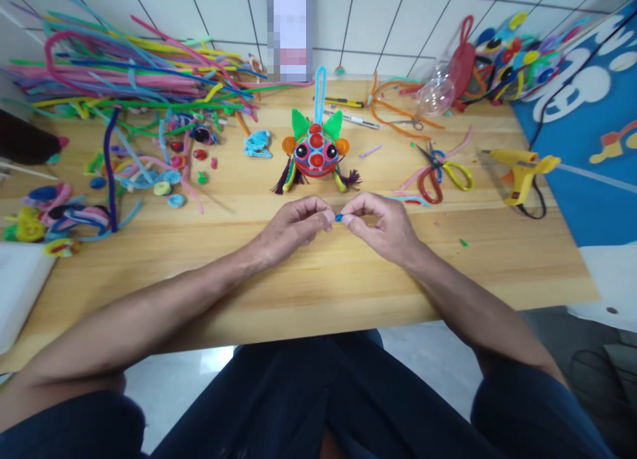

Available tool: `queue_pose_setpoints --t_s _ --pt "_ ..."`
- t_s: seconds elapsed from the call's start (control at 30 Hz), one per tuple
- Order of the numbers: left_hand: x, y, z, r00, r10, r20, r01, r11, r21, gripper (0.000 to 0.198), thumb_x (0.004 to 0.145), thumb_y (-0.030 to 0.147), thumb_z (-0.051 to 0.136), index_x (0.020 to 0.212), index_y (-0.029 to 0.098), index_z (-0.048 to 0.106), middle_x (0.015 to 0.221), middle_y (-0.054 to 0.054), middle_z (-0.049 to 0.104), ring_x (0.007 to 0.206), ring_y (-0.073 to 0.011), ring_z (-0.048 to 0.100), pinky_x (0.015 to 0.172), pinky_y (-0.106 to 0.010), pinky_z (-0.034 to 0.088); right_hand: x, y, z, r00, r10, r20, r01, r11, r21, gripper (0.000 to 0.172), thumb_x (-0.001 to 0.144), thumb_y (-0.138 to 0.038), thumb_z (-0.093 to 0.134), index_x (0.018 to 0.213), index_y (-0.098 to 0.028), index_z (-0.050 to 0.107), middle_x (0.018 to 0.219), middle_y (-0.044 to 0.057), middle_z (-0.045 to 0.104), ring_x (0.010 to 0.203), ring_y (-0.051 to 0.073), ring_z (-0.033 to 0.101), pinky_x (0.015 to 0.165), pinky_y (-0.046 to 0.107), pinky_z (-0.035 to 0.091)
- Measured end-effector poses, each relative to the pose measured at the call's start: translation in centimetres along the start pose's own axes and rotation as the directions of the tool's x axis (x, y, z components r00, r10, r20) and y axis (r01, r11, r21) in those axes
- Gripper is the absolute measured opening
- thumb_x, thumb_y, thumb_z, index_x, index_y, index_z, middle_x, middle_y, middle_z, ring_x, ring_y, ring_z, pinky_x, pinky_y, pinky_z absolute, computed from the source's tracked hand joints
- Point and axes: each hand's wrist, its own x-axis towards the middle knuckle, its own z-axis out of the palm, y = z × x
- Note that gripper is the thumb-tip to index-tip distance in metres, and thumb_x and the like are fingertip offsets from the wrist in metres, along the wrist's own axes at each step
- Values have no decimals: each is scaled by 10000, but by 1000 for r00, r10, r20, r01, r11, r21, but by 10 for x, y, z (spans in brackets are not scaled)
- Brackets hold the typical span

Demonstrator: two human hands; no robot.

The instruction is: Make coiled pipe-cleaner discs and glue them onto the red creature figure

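My left hand (293, 227) and my right hand (381, 223) meet over the middle of the wooden table (323, 280), fingertips pinched together on a small blue piece (339, 217) of pipe cleaner. Just beyond them stands a pipe-cleaner figure (316, 154) with a red round face, black eyes, green ears, orange side discs and a light blue loop on top. Both forearms rest near the table's front edge.
A heap of long coloured pipe cleaners (124, 74) fills the back left, with small coils (169, 180) in front. Scissors (442, 174) and a yellow glue gun (522, 170) lie right. A clear bag (438, 91) and finished pieces (512, 61) sit back right.
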Motion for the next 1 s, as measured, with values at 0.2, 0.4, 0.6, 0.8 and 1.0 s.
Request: queue_pose_setpoints --t_s 0.2,0.4,0.6,0.8,1.0 --pt "-4 0 1 990 141 10 -140 972 191 270 927 414 687 849 158 650 726 17 594 644 -99 472 610 -231 388 -1 0 7 974 216 72 -226 953 202 108 860 -296 663 815 -198 660 707 -21 664 630 115 569 621 262 449" --pt "-6 -10 5 930 367 -16 -318 827 463 223 1000 333 578 864 165 636 690 34 558 604 -97 458 593 -231 380 -3 -2 17 944 320 77 -327 885 333 138 852 -332 656 803 -204 637 694 -25 637 625 114 571 608 255 445" --pt "-7 -11 6 842 538 33 -425 625 655 157 1010 226 543 897 172 637 734 14 611 616 -101 497 618 -231 409 -6 -1 22 945 323 50 -319 883 344 130 843 -332 676 821 -207 649 711 -22 647 633 119 577 616 262 450" --pt "-6 -14 4 922 385 -41 -328 833 446 231 1023 358 572 914 170 649 762 1 609 690 -127 527 657 -250 428 -4 2 23 938 346 28 -325 848 418 145 842 -343 694 802 -210 649 681 -24 654 617 123 591 625 268 468" --pt "-5 -16 4 962 264 -64 -241 938 250 255 976 416 634 913 169 641 796 2 589 729 -129 509 684 -254 416 -2 3 23 933 359 12 -330 843 424 173 838 -368 705 793 -208 658 663 -17 664 616 127 586 618 270 459"
